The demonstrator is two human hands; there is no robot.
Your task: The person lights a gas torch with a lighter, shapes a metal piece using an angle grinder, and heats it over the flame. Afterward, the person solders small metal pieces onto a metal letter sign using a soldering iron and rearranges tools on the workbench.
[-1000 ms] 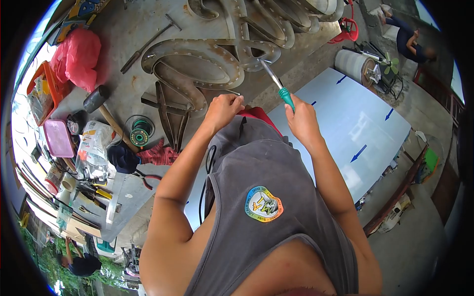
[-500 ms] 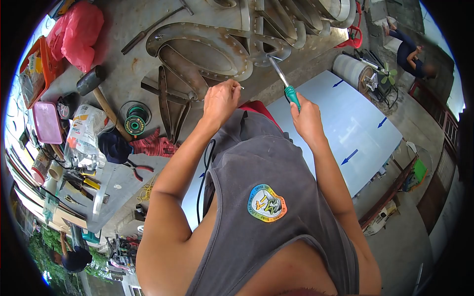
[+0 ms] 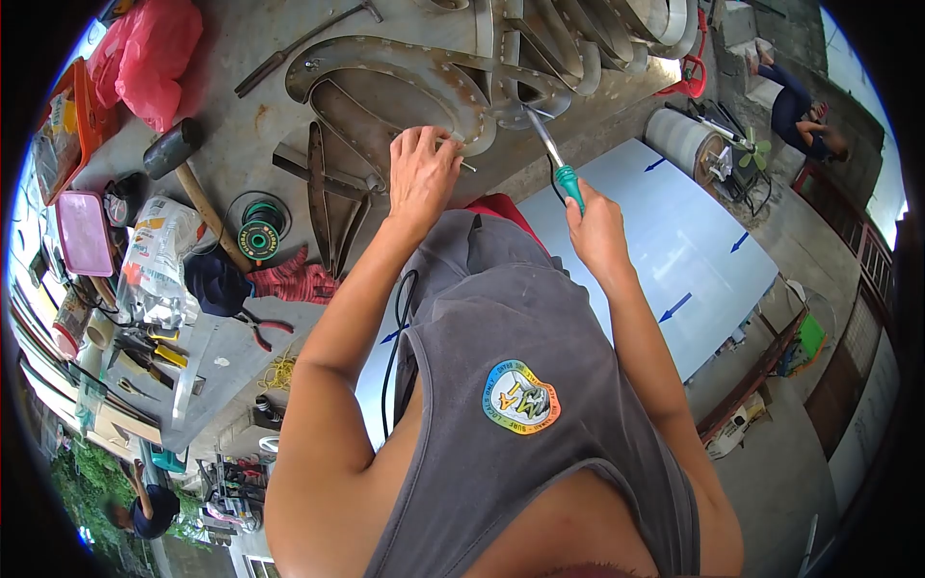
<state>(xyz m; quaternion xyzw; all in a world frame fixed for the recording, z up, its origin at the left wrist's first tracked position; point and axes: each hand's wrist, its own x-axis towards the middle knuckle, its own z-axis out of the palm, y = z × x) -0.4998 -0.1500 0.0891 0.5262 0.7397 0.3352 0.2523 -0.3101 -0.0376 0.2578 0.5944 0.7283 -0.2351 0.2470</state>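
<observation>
My right hand (image 3: 599, 231) is wrapped round the green handle of a soldering iron (image 3: 551, 144). The iron's metal shaft points up to the lower end of a sheet-metal letter shape (image 3: 424, 60), and its tip meets or overlaps the metal there. My left hand (image 3: 422, 178) is bent over the near edge of the metal shape, fingertips at or on it. A thin, pale stick-like piece (image 3: 469, 168) pokes out beside those fingers; most of it is hidden. Narrow metal pieces (image 3: 318, 193) lie left of this hand.
At left are a wire spool (image 3: 260, 236), a mallet (image 3: 198, 183), a red glove (image 3: 294, 279), pliers (image 3: 260, 328), a pink bag (image 3: 149, 63) and a T-handled tool (image 3: 303, 50). A white panel (image 3: 655, 250) lies right. People (image 3: 800, 106) are in the background.
My left hand has moved slightly up and its fingers have spread further over the metal edge. The soldering iron and my right hand stay almost in place.
</observation>
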